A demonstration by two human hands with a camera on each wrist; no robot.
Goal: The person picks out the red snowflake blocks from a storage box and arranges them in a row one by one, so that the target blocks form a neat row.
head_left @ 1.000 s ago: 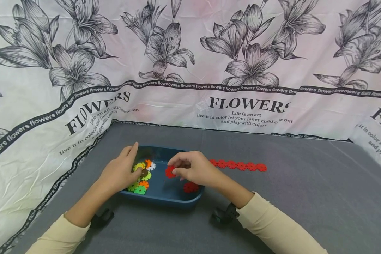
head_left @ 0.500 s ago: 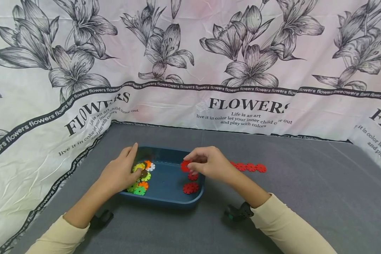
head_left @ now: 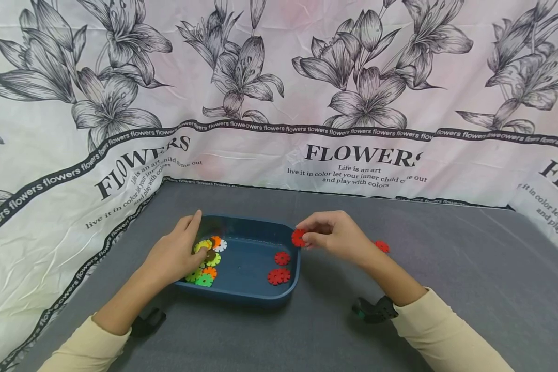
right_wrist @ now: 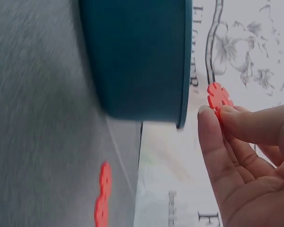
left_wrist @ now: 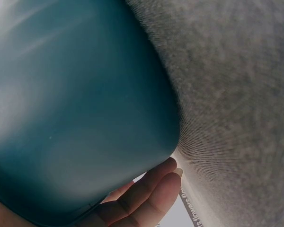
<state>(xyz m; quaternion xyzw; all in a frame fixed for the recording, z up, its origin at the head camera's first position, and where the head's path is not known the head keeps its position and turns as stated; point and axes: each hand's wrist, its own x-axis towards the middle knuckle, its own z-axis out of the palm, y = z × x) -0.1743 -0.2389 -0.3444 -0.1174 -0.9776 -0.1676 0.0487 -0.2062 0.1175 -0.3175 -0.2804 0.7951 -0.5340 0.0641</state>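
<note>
My left hand (head_left: 174,254) grips the left side of a dark blue plastic tub (head_left: 246,263), thumb inside and fingers along the outer wall. In the left wrist view, fingertips (left_wrist: 165,189) press against the tub's outside. Between thumb and forefinger, my right hand (head_left: 337,235) pinches a red notched, flower-shaped disc (head_left: 298,238) at the tub's right rim. The right wrist view shows this red disc (right_wrist: 218,96) held above rim height. More red discs (head_left: 279,276) lie in the tub's right end. Yellow, green, orange, white and brown discs (head_left: 209,274) are heaped at its left, partly under my left thumb.
On the grey cloth right of the tub lies a row of red discs (right_wrist: 103,194), mostly hidden behind my right hand and forearm in the head view; its end disc (head_left: 382,246) shows. A flower-printed curtain (head_left: 260,155) hangs behind and to the left.
My right hand has carried the red disc rightward, from over the tub's middle to its right rim, uncovering the red discs inside and covering most of the row. My left hand has stayed put.
</note>
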